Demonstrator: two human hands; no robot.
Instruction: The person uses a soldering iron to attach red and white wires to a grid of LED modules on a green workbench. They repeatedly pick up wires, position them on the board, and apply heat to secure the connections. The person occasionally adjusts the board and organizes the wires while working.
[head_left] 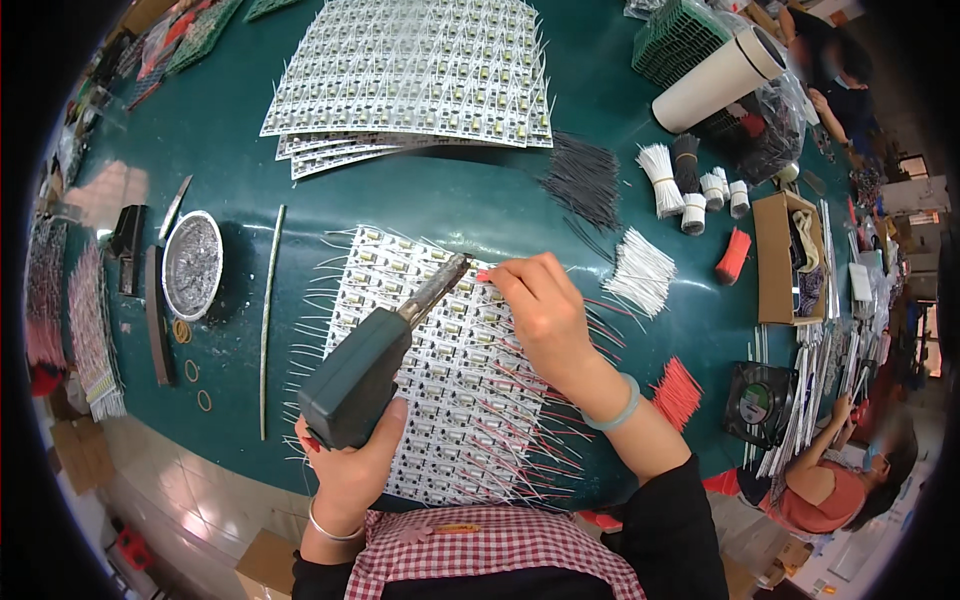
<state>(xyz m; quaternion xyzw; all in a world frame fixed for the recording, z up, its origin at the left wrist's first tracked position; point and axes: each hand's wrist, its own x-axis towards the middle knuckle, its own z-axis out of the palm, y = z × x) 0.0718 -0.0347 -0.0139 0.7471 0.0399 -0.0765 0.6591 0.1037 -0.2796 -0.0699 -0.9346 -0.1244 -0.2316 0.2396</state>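
My left hand (352,470) is closed around the dark green handle of a soldering gun (352,378). Its metal barrel slants up and right, and the tip is over the upper part of a white circuit board panel (430,455). Just right of that tip, my right hand (550,315) pinches a red wire (483,275) against the panel, thumb and forefinger together. Rows of small components cover the panel. White wires stick out along its left edge, red and white ones along its right. Whether the tip touches the board I cannot tell.
Stacked circuit panels (410,75) lie beyond. Piles of black wires (583,180), white wires (642,272) and red wires (678,393) are at right, near a cardboard box (772,260). A foil-like bowl (192,265) and a thin rod (271,320) are left. Other people sit at right.
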